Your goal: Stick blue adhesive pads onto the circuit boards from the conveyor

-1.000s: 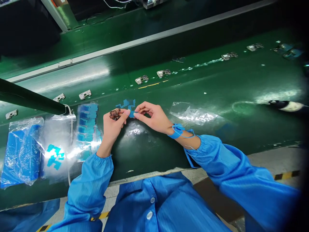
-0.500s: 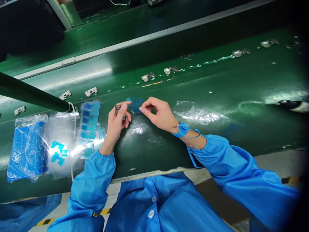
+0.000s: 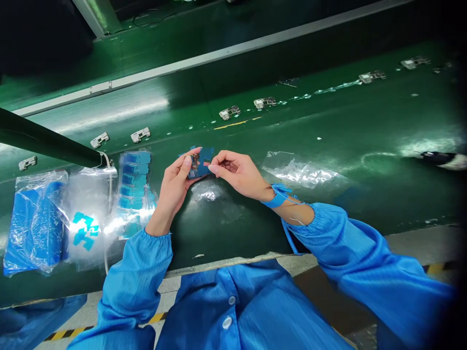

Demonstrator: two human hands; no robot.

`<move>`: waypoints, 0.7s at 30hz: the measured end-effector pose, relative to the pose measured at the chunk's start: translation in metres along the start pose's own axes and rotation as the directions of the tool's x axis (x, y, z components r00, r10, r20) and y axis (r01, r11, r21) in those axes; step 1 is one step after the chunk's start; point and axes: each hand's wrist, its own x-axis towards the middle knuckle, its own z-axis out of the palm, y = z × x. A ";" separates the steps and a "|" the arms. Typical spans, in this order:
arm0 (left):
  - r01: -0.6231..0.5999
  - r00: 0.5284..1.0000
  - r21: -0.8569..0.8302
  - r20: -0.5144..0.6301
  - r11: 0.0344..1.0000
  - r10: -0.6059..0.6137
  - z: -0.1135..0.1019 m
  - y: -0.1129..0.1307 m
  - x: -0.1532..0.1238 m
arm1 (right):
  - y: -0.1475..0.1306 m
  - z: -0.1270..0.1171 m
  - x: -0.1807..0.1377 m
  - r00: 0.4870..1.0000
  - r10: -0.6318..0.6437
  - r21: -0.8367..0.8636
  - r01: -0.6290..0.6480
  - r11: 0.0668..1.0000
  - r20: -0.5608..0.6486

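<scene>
Beside crinkly clear bags [image 3: 34, 223] of blue sheets, our left hand [image 3: 175, 187] clasps a small metal part [image 3: 196, 158] just above the glossy green belt [image 3: 328, 126]. Our right hand [image 3: 237, 172] pinches the angular blue film [image 3: 203, 168] covering it.

Belt [image 3: 328, 126]: dark green. Sleeves [image 3: 365, 262]: bright blue. Wrist strap [image 3: 277, 197]: blue. Stickers [image 3: 134, 187]: blue. Floor tape [image 3: 153, 320]: yellow-black stripes.

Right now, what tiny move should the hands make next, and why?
Probably press the blue sticker flat onto the small metal part: the left hand holds them together, and the right hand pinches the sticker's edge.
</scene>
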 end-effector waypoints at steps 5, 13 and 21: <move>0.005 0.999 0.093 -0.044 0.996 0.000 0.002 -0.001 -0.001 | 0.003 0.000 -0.001 1.000 0.007 0.004 -0.007 1.000 0.026; 0.064 0.998 -0.017 -0.004 0.998 -0.064 0.009 0.004 -0.006 | 0.003 0.001 -0.005 0.997 0.006 -0.099 0.002 0.995 0.082; 0.062 0.996 -0.068 0.065 0.996 -0.057 0.006 0.005 -0.004 | 0.000 0.000 -0.005 0.996 -0.029 -0.128 0.040 0.991 0.085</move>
